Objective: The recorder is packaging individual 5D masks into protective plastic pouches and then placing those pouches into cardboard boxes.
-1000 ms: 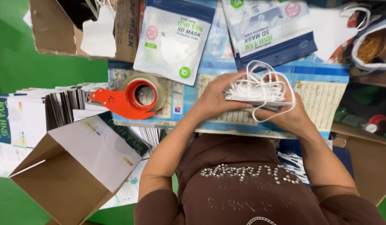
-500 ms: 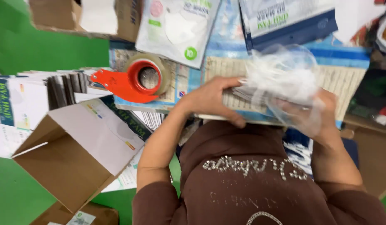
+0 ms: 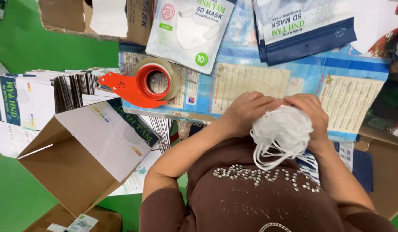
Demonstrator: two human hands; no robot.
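Both hands grip one stack of white face masks [image 3: 281, 131] with loose ear loops hanging down, held close to my chest. My left hand [image 3: 246, 112] closes over the stack's left side. On the stack's right side my right hand [image 3: 308, 112] does the same. The stack sits above the near edge of a blue printed sheet [image 3: 267, 81] that covers the low table. An open cardboard box [image 3: 74, 159] with a white printed flap lies to the left of my left arm.
A red tape dispenser [image 3: 141, 86] with a clear roll rests at the table's left end. Packaged masks lie beyond it: a white pouch [image 3: 188, 30] and dark blue pouches [image 3: 302, 25]. Flattened printed cartons [image 3: 40, 96] stack at left on a green floor [image 3: 57, 51].
The mask stack has come down from above the table toward my chest, and both hands have closed tighter around it. The view has shifted slightly.
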